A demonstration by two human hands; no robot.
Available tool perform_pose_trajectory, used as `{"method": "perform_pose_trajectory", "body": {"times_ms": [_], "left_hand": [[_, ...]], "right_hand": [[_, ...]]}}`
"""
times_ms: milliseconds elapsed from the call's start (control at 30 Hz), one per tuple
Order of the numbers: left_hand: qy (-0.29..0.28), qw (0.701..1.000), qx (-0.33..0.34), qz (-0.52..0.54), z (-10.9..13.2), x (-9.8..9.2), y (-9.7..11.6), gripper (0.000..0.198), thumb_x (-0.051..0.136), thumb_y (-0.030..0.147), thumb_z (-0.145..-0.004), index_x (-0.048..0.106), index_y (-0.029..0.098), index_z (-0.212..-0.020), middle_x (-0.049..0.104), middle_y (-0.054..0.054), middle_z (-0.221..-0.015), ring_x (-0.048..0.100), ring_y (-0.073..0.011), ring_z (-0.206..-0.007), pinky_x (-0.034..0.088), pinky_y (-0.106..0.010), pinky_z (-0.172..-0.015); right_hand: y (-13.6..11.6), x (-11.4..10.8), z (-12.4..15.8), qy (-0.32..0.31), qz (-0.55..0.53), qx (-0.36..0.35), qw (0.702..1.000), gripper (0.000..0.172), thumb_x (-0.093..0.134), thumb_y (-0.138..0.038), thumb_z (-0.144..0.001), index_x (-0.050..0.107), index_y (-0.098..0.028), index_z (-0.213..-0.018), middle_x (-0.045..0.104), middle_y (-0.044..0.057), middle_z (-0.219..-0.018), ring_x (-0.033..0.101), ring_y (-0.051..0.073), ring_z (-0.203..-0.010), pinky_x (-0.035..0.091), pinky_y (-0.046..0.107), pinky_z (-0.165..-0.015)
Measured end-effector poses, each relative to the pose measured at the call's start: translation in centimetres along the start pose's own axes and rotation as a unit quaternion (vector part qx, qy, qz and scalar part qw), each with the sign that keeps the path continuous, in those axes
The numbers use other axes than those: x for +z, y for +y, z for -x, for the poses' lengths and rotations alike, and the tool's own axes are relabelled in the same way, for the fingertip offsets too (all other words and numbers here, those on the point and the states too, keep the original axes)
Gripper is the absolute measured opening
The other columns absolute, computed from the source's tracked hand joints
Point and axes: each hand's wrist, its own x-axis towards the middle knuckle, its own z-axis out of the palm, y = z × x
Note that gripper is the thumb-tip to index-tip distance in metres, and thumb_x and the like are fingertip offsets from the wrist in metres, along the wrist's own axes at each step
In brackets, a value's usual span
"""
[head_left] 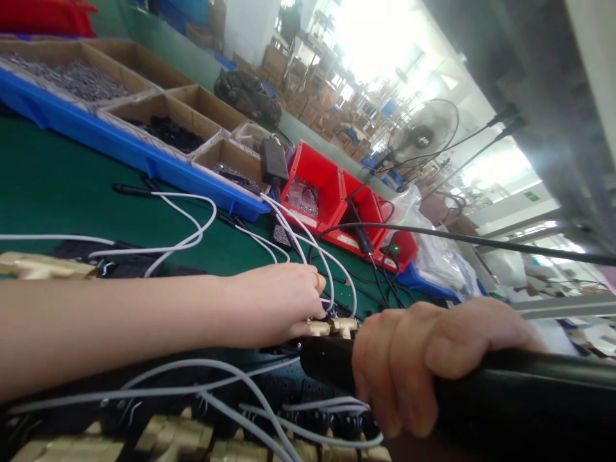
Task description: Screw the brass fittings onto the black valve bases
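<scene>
My left hand (283,301) reaches in from the left with its fingers curled together beside small brass fittings (343,327). White cables (332,276) loop up just behind its fingertips, and whatever sits in the fingers is hidden. On the right, my right hand (423,359) is wrapped around a thick black cylindrical object (330,366), whose near end points toward the fittings. Its kind does not show. Below both hands, larger brass fittings (173,436) on black parts lie in a row with white cables across them.
A blue tray (120,151) with cardboard compartments of small parts runs along the back left. Behind my hands stand red bins (312,183), with black cords and a black adapter (274,160) beside them. A black cable (462,237) crosses the right side. Clear plastic bags (433,247) lie beyond.
</scene>
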Motion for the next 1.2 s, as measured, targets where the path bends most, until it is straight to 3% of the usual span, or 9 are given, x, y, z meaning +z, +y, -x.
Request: {"method": "perform_pose_trajectory", "body": {"times_ms": [100,167,267,400,633,833,933,1067,1200], "left_hand": [[-0.011,0.999,-0.034,0.010,1.4,-1.2,0.0,0.009,0.070,0.010,-0.084,0.073,0.017,-0.078,0.068,-0.004,-0.090,0.061,-0.0165,-0.086,0.045,-0.025,-0.074],[-0.023,0.998,-0.044,0.024,2.2,-1.5,-0.1,0.016,0.068,0.007,-0.083,0.071,0.017,-0.072,0.067,-0.003,-0.086,0.061,-0.0155,-0.083,0.045,-0.024,-0.072],[-0.018,0.998,-0.046,0.036,3.0,-1.2,-0.4,0.018,0.067,0.008,-0.085,0.074,0.019,-0.073,0.066,-0.002,-0.084,0.061,-0.0160,-0.080,0.045,-0.026,-0.069],[-0.025,0.996,-0.053,0.063,3.4,-0.7,-0.9,0.017,0.066,0.009,-0.086,0.076,0.021,-0.080,0.066,-0.001,-0.089,0.063,-0.0170,-0.084,0.044,-0.028,-0.071],[-0.050,0.997,-0.048,0.035,3.5,-0.5,-1.1,0.018,0.063,0.014,-0.090,0.077,0.025,-0.095,0.067,-0.002,-0.090,0.063,-0.0169,-0.081,0.041,-0.027,-0.064],[-0.033,0.998,-0.053,0.016,3.6,-0.1,-1.2,0.027,0.054,0.022,-0.098,0.077,0.021,-0.085,0.064,-0.003,-0.078,0.057,-0.0143,-0.066,0.031,-0.029,-0.052],[-0.006,0.999,-0.049,0.021,3.5,0.3,-1.3,0.032,0.053,0.023,-0.099,0.076,0.018,-0.077,0.063,-0.003,-0.074,0.056,-0.0137,-0.065,0.030,-0.029,-0.052],[0.008,0.999,-0.033,0.015,3.5,0.6,-1.6,0.033,0.053,0.025,-0.099,0.076,0.019,-0.076,0.061,-0.003,-0.074,0.056,-0.0137,-0.065,0.030,-0.030,-0.053],[0.007,0.999,-0.031,0.016,3.6,0.5,-1.7,0.034,0.052,0.025,-0.100,0.076,0.020,-0.077,0.061,-0.004,-0.076,0.059,-0.0141,-0.067,0.031,-0.029,-0.053]], "right_hand": [[-0.2,0.6,-0.5,-0.019,0.010,-0.046,0.999,0.034,0.076,-0.052,-0.085,0.072,-0.022,-0.100,0.070,0.005,-0.071,0.065,0.021,-0.061,0.059,0.034,-0.060],[0.0,0.7,-0.6,-0.009,0.024,-0.023,0.999,0.023,0.065,-0.042,-0.096,0.073,-0.021,-0.102,0.071,0.005,-0.074,0.067,0.021,-0.065,0.059,0.034,-0.064],[0.5,0.2,-0.6,-0.031,-0.004,-0.025,0.999,0.026,0.050,-0.031,-0.106,0.075,-0.025,-0.106,0.073,0.003,-0.075,0.070,0.018,-0.066,0.060,0.031,-0.065],[1.1,-0.6,-0.5,-0.052,-0.040,0.025,0.998,0.015,0.066,-0.029,-0.098,0.074,-0.028,-0.110,0.077,0.003,-0.083,0.074,0.019,-0.072,0.063,0.034,-0.069],[0.7,-0.8,-1.1,-0.085,-0.038,0.058,0.994,0.013,0.065,-0.031,-0.099,0.075,-0.030,-0.106,0.078,0.002,-0.085,0.076,0.019,-0.074,0.064,0.034,-0.071],[0.5,-0.7,-2.0,-0.107,0.006,0.047,0.993,0.005,0.074,-0.029,-0.092,0.077,-0.029,-0.096,0.076,0.001,-0.077,0.073,0.019,-0.067,0.063,0.032,-0.067],[1.0,-0.4,-1.6,-0.050,-0.027,0.038,0.998,0.005,0.073,-0.031,-0.093,0.076,-0.027,-0.093,0.076,0.001,-0.074,0.072,0.019,-0.061,0.062,0.032,-0.061],[1.9,0.3,-0.9,0.102,-0.026,-0.022,0.994,0.010,0.069,-0.030,-0.095,0.076,-0.022,-0.097,0.073,0.001,-0.069,0.069,0.017,-0.056,0.060,0.029,-0.054],[2.0,0.1,-1.3,0.038,-0.026,-0.046,0.998,0.014,0.063,-0.028,-0.099,0.076,-0.021,-0.100,0.074,0.002,-0.070,0.069,0.017,-0.055,0.060,0.029,-0.054]]}}
